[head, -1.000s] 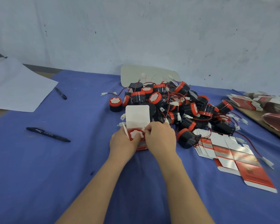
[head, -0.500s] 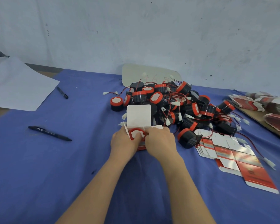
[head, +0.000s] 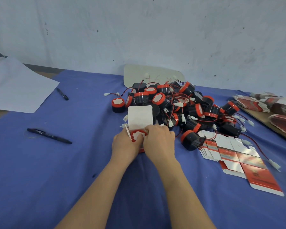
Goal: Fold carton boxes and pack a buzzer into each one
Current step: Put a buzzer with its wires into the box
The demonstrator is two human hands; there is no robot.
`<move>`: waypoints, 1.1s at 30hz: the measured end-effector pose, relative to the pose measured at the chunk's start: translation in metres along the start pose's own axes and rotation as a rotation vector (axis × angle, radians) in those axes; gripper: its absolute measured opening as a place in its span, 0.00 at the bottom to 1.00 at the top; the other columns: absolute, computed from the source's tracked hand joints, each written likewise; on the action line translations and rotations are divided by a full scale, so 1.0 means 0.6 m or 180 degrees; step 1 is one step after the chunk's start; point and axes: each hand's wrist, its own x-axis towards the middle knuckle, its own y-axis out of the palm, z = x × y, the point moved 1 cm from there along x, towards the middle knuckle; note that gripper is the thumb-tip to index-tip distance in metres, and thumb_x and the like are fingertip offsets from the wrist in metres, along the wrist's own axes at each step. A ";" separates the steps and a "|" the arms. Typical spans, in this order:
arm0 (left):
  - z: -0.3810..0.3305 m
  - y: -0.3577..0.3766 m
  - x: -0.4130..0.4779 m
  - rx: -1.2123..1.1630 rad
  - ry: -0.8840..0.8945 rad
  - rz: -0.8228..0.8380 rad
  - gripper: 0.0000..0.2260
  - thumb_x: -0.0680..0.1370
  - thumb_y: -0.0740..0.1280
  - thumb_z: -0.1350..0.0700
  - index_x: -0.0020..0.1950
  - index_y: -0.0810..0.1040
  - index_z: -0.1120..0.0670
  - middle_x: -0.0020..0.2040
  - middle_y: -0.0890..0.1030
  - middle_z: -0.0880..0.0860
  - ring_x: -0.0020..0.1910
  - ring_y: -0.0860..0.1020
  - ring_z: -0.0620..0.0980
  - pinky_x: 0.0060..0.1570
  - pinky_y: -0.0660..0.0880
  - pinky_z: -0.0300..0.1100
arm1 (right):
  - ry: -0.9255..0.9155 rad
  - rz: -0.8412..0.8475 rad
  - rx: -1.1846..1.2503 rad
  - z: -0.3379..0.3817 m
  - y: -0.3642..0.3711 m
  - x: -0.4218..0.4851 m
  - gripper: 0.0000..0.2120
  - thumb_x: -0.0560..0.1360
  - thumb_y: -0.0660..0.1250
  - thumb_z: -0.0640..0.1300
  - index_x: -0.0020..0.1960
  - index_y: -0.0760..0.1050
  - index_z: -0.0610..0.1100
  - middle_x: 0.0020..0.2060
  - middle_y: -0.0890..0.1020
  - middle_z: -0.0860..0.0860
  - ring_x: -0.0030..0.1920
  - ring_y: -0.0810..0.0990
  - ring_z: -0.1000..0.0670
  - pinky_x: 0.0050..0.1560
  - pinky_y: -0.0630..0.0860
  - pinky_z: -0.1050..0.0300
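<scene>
Scuffed pale wall (head: 139, 30) rises behind a table covered with a blue cloth (head: 56, 171). Near the middle of the table, both hands meet on a small carton box (head: 140, 117) whose white lid flap stands upright and open. A red-rimmed black buzzer (head: 136, 135) sits in the box's mouth with its white face up. The left hand (head: 125, 144) grips the box from its left side, fingers curled round it and the thumb lying at the buzzer's edge. The right hand (head: 160, 142) is knuckles up, its fingers pressed together and curled over the box's right rim; their tips are hidden. Just behind and to the right lies a heap of loose buzzers (head: 180, 106) with red and black wires. A fanned stack of flat cartons (head: 229, 156) lies towards the right edge. Two black pens (head: 49, 136) (head: 62, 94) and a white sheet of paper (head: 18, 86) lie towards the left edge.
</scene>
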 end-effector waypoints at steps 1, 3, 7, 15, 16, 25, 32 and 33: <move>0.000 0.000 0.001 0.0015 -0.0014 -0.0004 0.17 0.78 0.64 0.49 0.66 0.72 0.52 0.58 0.80 0.54 0.57 0.77 0.54 0.57 0.76 0.53 | -0.0063 -0.0040 0.0057 0.000 0.001 -0.001 0.14 0.79 0.57 0.42 0.63 0.72 0.49 0.56 0.79 0.49 0.58 0.71 0.45 0.48 0.55 0.54; 0.001 0.000 0.001 0.0027 -0.0030 -0.0014 0.17 0.78 0.64 0.49 0.65 0.73 0.53 0.57 0.80 0.54 0.56 0.78 0.54 0.57 0.76 0.53 | -0.0127 -0.0053 0.0132 0.000 0.000 -0.001 0.16 0.79 0.57 0.42 0.66 0.70 0.52 0.55 0.80 0.50 0.57 0.71 0.45 0.47 0.54 0.53; 0.001 0.000 0.003 0.0099 -0.0006 0.0014 0.18 0.79 0.63 0.47 0.67 0.72 0.52 0.59 0.80 0.54 0.57 0.77 0.54 0.58 0.76 0.53 | -0.0099 0.0089 0.0075 0.000 -0.001 -0.001 0.15 0.79 0.56 0.42 0.61 0.75 0.53 0.54 0.80 0.51 0.58 0.71 0.46 0.48 0.54 0.52; 0.004 0.001 0.002 0.0117 -0.0007 0.0009 0.20 0.78 0.65 0.46 0.68 0.69 0.51 0.60 0.79 0.54 0.58 0.76 0.55 0.59 0.75 0.52 | 0.0145 0.0000 0.0102 0.001 0.004 0.001 0.16 0.78 0.53 0.43 0.57 0.78 0.49 0.53 0.79 0.51 0.56 0.68 0.47 0.51 0.58 0.52; 0.005 0.000 0.002 0.0108 -0.0005 0.0011 0.21 0.78 0.65 0.46 0.68 0.70 0.51 0.60 0.79 0.54 0.58 0.76 0.55 0.59 0.75 0.53 | 0.0139 -0.0028 0.0141 0.000 0.005 0.001 0.16 0.79 0.54 0.44 0.57 0.78 0.48 0.52 0.80 0.51 0.56 0.69 0.47 0.50 0.56 0.53; 0.005 -0.009 -0.004 0.0020 0.0056 -0.0102 0.11 0.76 0.66 0.48 0.54 0.76 0.53 0.54 0.70 0.55 0.46 0.76 0.53 0.47 0.78 0.52 | 0.0064 -0.0058 0.0442 -0.012 0.019 0.008 0.12 0.79 0.54 0.43 0.58 0.71 0.48 0.50 0.79 0.48 0.57 0.71 0.48 0.52 0.54 0.54; 0.001 -0.004 -0.008 -0.0200 0.0354 -0.0585 0.26 0.74 0.71 0.55 0.67 0.63 0.54 0.59 0.64 0.47 0.50 0.68 0.42 0.37 0.67 0.29 | 0.1017 -0.0630 0.2152 -0.085 -0.020 0.012 0.14 0.78 0.57 0.36 0.57 0.77 0.46 0.49 0.81 0.50 0.42 0.77 0.49 0.41 0.71 0.59; 0.002 -0.002 -0.010 -0.0202 0.0396 -0.0646 0.25 0.74 0.72 0.56 0.66 0.63 0.54 0.58 0.62 0.46 0.49 0.68 0.42 0.33 0.66 0.28 | 0.1073 -0.0521 0.2182 -0.093 -0.019 0.013 0.14 0.78 0.57 0.37 0.59 0.76 0.45 0.47 0.81 0.50 0.40 0.77 0.50 0.38 0.71 0.60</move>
